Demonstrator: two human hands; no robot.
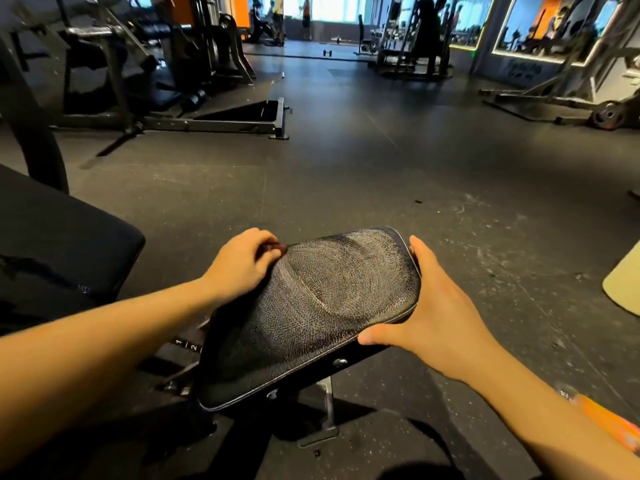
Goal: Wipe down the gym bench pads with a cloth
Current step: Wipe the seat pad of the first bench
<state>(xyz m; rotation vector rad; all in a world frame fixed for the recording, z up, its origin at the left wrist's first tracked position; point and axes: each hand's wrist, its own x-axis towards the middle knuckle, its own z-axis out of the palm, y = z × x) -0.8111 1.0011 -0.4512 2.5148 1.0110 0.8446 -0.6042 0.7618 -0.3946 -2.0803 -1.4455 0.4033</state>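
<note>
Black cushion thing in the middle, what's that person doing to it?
A person is at a gym bench with both hands on its worn, cracked seat pad. The right hand lies flat along the pad's right edge, as if steadying it. The left hand is at the far left corner, fingers curled over a small dark red scrap, maybe the wiping cloth, though too little shows to be sure. The bigger back pad sits to the left, untouched.

the left hand (242, 263) and right hand (438, 308) are bare, as are both forearms (104, 341).
</note>
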